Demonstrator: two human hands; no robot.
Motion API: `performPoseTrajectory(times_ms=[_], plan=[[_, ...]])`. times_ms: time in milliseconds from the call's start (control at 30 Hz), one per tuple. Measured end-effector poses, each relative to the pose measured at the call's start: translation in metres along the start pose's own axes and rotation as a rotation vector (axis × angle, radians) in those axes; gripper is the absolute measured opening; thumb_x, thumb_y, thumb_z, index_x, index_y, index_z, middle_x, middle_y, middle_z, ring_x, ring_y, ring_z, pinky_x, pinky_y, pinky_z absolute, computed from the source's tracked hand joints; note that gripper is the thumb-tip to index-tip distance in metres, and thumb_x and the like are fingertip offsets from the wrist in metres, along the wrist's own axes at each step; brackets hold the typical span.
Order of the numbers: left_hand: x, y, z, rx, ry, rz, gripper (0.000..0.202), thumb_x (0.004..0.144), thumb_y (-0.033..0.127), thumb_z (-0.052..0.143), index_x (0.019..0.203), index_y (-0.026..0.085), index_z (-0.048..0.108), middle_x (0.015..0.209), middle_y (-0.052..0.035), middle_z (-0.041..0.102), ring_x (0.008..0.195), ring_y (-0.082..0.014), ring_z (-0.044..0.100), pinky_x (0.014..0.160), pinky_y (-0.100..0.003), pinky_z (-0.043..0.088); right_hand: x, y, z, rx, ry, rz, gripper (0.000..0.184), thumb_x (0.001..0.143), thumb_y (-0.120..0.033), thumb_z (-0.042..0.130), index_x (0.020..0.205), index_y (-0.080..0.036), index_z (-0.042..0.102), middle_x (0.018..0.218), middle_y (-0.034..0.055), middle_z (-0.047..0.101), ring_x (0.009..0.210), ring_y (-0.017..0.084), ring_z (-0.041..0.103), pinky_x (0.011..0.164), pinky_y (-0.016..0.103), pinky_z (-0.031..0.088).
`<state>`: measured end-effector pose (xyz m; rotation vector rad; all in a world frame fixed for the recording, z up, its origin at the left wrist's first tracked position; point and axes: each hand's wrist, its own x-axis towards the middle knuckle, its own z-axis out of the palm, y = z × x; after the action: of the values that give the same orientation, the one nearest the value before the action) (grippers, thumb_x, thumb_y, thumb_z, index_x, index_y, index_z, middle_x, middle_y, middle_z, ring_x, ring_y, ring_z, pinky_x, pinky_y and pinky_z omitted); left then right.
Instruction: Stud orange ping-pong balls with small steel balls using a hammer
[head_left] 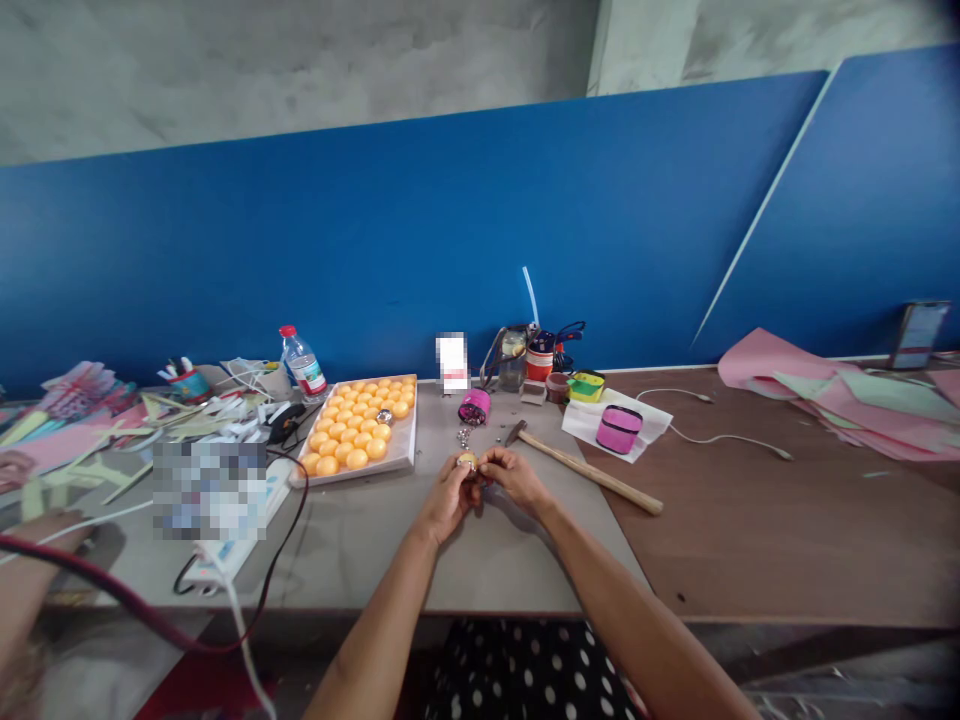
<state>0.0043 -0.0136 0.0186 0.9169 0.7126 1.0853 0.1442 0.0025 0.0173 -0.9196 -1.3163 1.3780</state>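
Both hands meet above the grey table mat. My left hand is closed around a small round yellowish thing with shiny metallic bits. Pinched fingers of my right hand touch its right side; whether they grip a separate small part is hidden. Just beyond the hands lie loose shiny metal pieces and a magenta mesh pouch on its side. A wooden-handled hammer rests to the right, its head near my right hand. To the left is a shallow tray of orange balls, with one silvery piece among them.
A white power strip and dark cable lie left, near a co-worker's arm. Behind stand a water bottle, a phone-like white screen and small containers. Right are another magenta pouch, white cable and pink sheets.
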Motion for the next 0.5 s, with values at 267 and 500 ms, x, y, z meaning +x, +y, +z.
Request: performPoseTrajectory(times_ms=[267, 500], plan=[[-0.0011, -0.0006, 0.0023, 0.051, 0.021, 0.014, 0.034, 0.073, 0.042, 0.059, 0.095, 0.019, 0.05, 0.064, 0.0029, 0.054, 0.045, -0.0079, 0.047, 0.042, -0.02, 0.038, -0.0004, -0.0012, -0.0005, -0.029, -0.021, 0.025, 0.018, 0.063, -0.032, 0.064, 0.066, -0.016, 0.058, 0.056, -0.0041, 0.052, 0.054, 0.009, 0.044, 0.057, 0.024, 0.035], [-0.0002, -0.0056, 0.0009, 0.118, 0.027, 0.047, 0.03, 0.077, 0.043, 0.055, 0.094, 0.018, 0.049, 0.065, 0.0025, 0.055, 0.046, -0.0078, 0.047, 0.043, -0.02, 0.038, -0.0034, -0.0069, 0.0022, -0.089, 0.016, 0.028, 0.009, 0.064, -0.025, 0.059, 0.065, -0.016, 0.058, 0.055, -0.0039, 0.053, 0.055, 0.009, 0.045, 0.057, 0.024, 0.036]])
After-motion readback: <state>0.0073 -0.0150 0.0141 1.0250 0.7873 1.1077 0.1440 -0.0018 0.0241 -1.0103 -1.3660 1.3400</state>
